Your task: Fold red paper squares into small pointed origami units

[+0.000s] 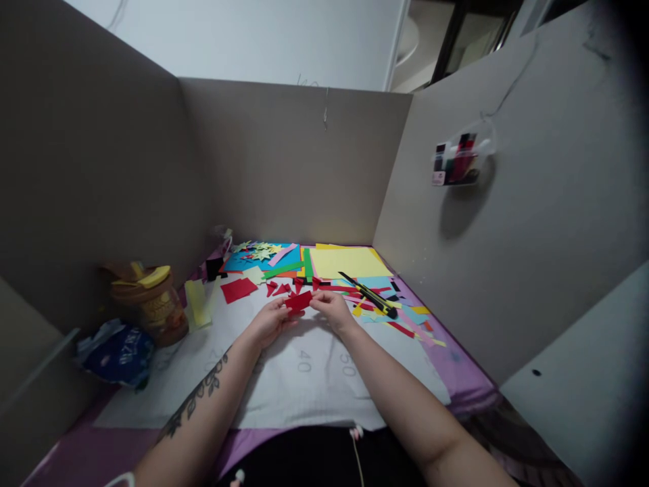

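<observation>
Left hand point(270, 322) and right hand point(332, 309) pinch opposite ends of a red paper rectangle point(298, 302) above a white sheet point(304, 402) — small red pieces point(282, 289) lie just beyond, a yellow-and-black cutter point(376, 299) rests across paper strips point(402, 329) to the right, a jar point(158, 308) and blue packet point(119, 353) sit left.

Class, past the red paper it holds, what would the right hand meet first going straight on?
Beyond the red paper, the right hand would probably meet the small red pieces, though it might pass above them; depth is unclear.
</observation>
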Demonstrator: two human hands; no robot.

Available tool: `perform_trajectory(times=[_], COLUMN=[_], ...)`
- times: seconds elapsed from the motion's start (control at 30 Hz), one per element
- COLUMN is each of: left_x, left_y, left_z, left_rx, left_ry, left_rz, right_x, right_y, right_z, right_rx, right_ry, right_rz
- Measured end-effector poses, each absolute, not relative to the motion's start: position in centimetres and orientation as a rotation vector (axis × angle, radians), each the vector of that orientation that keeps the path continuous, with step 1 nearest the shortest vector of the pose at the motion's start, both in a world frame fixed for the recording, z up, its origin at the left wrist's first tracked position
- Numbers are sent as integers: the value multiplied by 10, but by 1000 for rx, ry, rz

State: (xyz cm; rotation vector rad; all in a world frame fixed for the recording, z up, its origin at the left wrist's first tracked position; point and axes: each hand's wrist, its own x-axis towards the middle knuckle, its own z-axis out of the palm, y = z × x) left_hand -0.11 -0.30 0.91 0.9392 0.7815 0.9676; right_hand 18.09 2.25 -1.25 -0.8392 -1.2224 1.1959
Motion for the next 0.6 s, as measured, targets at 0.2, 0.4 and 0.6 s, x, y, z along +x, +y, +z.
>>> perform_trajectory(times=[0.2,0.4,0.6], left_x=[3,13,14], left_y=[-4,-5,-1], left_z=[10,8,5], left_rx=[1066,1280,1370], left_ry=[738,947,1049], left_rz=[1022,1215,1310], right_x=[177,171,167], right_y=[24,22,16], right_z=[-14,-18,-17], right_rx=[-850,-900,-860], right_ry=[-1078,-1093,-1120], right_rz=[1156,1178,1190])
